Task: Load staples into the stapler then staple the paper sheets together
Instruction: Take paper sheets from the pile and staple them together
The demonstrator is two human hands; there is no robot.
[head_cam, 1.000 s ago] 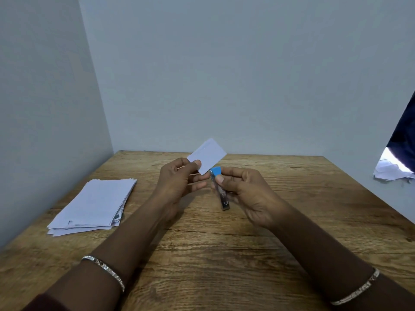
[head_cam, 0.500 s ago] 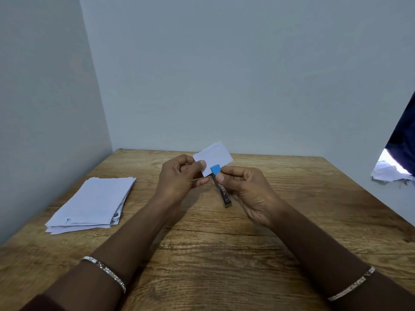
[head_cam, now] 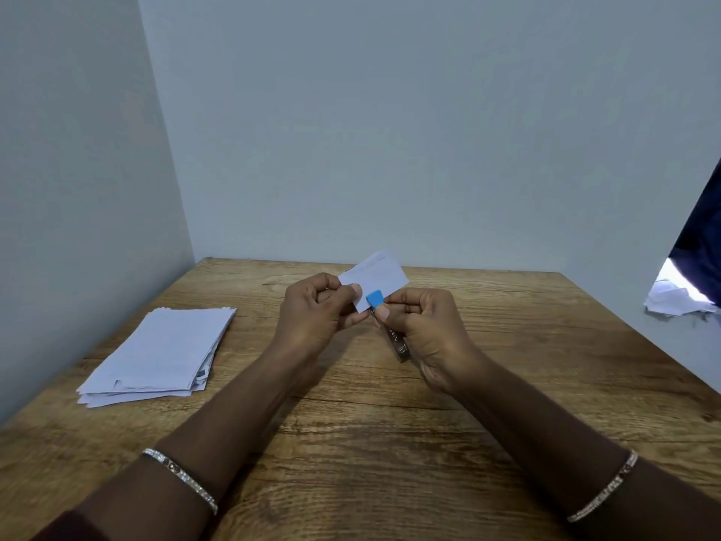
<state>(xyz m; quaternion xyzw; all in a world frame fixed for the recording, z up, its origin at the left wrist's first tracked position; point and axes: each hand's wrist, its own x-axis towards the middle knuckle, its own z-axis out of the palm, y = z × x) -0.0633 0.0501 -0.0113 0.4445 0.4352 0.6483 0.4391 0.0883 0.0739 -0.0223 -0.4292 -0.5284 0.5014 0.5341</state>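
Observation:
My left hand pinches a small white paper slip between thumb and fingers, held above the middle of the wooden table. My right hand grips a small stapler with a dark metal body and a blue tip. The blue tip touches the lower edge of the slip, right beside my left thumb. Whether the slip is one sheet or more cannot be told. A stack of white paper sheets lies on the table at the left.
Grey walls close the table on the left and at the back. At the right edge, an opening shows crumpled white paper and a dark blue cloth. Both wrists wear thin bracelets.
Both hands have drifted slightly closer together. The slip has tilted flatter and the stapler's blue tip now meets its lower edge.

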